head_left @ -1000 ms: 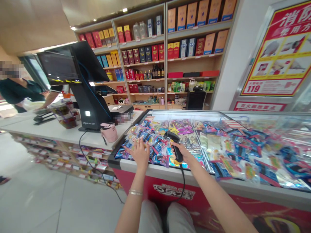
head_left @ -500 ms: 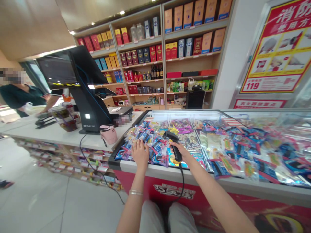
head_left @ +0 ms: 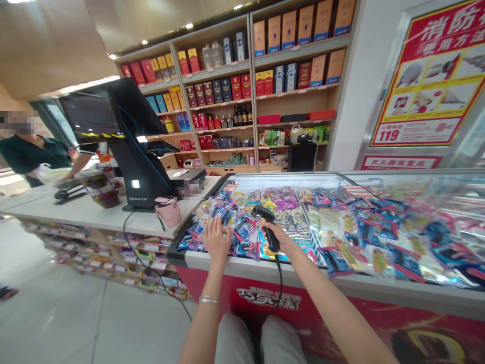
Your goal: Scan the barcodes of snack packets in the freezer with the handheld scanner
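My right hand [head_left: 278, 236] is wrapped round the handle of a black and yellow barcode scanner [head_left: 271, 238], its head pointing left over the packets. A black cable runs down from the scanner's handle. With fingers stretched out, my left hand [head_left: 217, 241] lies on a pile of blue and clear snack packets [head_left: 242, 227] at the left end of the chest freezer [head_left: 212, 263]. Its fingertips touch the wrappers, and whether any packet is pinched does not show. More wrapped packets [head_left: 364, 237] are spread to the right.
Left of the freezer is a counter [head_left: 113, 217] with a black checkout screen [head_left: 132, 146], a pink cup [head_left: 167, 211] and stacked clear tubs [head_left: 100, 187]. A person [head_left: 34, 151] stands behind it. Shelves [head_left: 217, 111] of boxes and bottles line the back wall.
The view has shifted slightly. Both hands stay in nearly the same places, the left on the packets and the right round the scanner.
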A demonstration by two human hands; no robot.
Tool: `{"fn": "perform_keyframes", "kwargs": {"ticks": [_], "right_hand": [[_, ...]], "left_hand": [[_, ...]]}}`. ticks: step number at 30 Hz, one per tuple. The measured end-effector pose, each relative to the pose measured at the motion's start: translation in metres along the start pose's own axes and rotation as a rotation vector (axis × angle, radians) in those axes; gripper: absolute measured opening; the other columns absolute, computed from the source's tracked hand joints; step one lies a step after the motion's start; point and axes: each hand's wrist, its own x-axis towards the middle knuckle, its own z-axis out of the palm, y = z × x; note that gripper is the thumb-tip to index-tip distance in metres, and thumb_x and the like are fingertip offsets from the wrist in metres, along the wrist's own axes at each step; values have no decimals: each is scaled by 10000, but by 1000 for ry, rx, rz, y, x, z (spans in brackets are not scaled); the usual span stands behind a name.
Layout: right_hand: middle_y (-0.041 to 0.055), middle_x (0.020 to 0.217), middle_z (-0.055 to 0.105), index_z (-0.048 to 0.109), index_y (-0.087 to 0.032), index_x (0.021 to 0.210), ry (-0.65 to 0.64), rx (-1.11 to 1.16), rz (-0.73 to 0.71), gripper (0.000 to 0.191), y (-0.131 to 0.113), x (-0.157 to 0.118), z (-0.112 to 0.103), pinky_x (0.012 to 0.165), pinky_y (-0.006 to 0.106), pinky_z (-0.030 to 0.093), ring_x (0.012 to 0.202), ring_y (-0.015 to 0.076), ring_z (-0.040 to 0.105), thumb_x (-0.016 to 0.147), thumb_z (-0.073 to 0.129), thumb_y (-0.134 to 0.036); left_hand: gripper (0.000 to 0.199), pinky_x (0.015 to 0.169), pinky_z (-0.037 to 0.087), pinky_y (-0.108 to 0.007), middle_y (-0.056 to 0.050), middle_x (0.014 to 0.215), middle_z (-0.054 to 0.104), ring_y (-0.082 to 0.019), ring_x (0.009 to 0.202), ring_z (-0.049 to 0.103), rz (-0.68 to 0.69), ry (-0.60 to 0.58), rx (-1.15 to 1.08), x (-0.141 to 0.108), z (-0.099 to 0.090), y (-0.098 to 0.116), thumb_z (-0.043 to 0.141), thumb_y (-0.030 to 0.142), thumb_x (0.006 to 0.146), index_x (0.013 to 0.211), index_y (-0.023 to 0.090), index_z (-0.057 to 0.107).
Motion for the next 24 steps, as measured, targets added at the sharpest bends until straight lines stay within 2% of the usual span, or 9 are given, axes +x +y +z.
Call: {"fn": "perform_keyframes", "kwargs": {"ticks": [11,18,24], "right_hand": [[-13,473,555,608,-152,665,-18,-4,-39,208,0,0,0,344,194,328,402,87,470,627,742,-306],[7,578,618,606,-149,644,-12,51,-95,200,5,6,-3,407,188,414,450,77,509,606,755,-276],[-4,561,607,605,-151,652,4,80,-90,193,2,1,-2,400,183,419,440,75,503,605,760,-258]], "left_hand": [[487,1102,297,-446,-134,1239,633,-278,1230,513,0,-16,-12,2,-4,3,422,425,894,1262,146,575],[479,1109,291,-456,-142,1254,623,-285,1248,499,-20,-49,-22,2,-6,6,435,421,885,1249,150,589],[462,1115,283,-461,-142,1241,630,-276,1243,504,-27,-51,-46,5,-7,3,421,418,891,1223,154,604]]}}
